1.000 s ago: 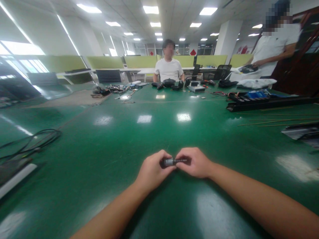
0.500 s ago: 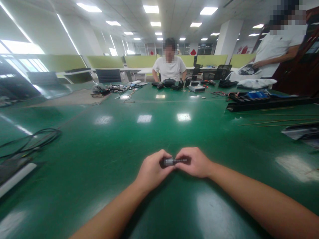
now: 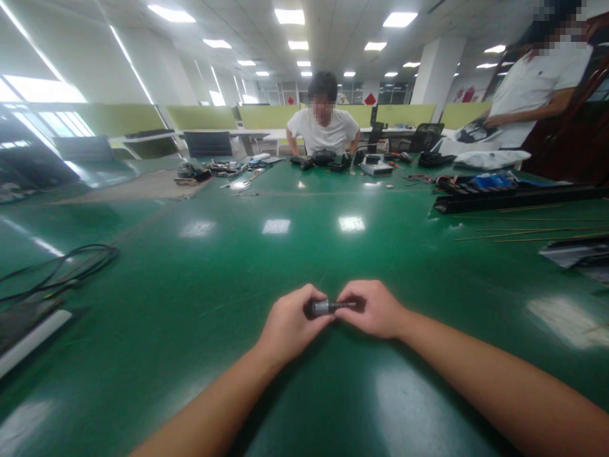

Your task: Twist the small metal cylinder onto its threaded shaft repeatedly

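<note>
Take the small silver-and-dark part (image 3: 321,308) as landmark, lying roughly level between two bare hands, low over the green table (image 3: 238,254). At its left end, cradling the wider body in a narrow, curled hold, see the left hand (image 3: 288,324); best used as the steady side, probably, with thumb and forefinger wrapped round the body and clear of the joint. At the middle, watch the meeting of body and slim shaft (image 3: 346,305); best held in one straight line, to avoid side load or slipping. At its right end, see the right hand (image 3: 373,311), closed narrow around the shaft, apparently pinching with thumb and fingertips; best moved in small, light turns or pulls, with both forearms low for steadiness. Cannot tell the pressure, nor exactly the contact under the fingers.

As for writing, look first far left of the part: black cables (image 3: 90,266), no readable label. Beyond it and to the left, a loose pile of small items (image 3: 228,168), too blurred to read. On the part itself, no visible brand or marking. Beyond it and to the right, a blue item (image 3: 492,180) above a long black channel (image 3: 499,198), with no legible lettering.
</note>
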Action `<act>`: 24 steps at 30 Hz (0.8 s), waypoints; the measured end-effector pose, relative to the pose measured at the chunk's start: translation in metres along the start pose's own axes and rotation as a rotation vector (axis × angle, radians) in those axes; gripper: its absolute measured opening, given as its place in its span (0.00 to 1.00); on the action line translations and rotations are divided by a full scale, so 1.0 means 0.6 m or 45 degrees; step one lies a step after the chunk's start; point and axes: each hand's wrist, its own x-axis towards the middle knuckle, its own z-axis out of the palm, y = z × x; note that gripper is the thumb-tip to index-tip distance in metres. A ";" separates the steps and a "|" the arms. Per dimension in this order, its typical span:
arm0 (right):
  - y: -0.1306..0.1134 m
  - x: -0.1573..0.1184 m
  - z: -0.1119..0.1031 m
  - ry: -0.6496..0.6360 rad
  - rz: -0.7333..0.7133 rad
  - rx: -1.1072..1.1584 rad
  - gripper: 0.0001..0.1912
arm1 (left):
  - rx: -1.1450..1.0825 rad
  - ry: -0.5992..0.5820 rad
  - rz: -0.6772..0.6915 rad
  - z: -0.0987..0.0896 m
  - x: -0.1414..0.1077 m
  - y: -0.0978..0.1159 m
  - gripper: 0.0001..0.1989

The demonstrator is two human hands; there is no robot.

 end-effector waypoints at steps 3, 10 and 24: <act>0.000 0.000 0.001 0.003 0.001 -0.009 0.04 | 0.006 0.006 -0.015 0.001 0.000 -0.003 0.11; -0.001 0.001 -0.001 0.000 0.031 -0.008 0.04 | 0.020 0.022 -0.016 -0.001 0.002 -0.003 0.11; -0.006 0.003 -0.003 0.069 0.055 -0.005 0.03 | 0.007 0.045 -0.011 -0.012 0.005 -0.008 0.10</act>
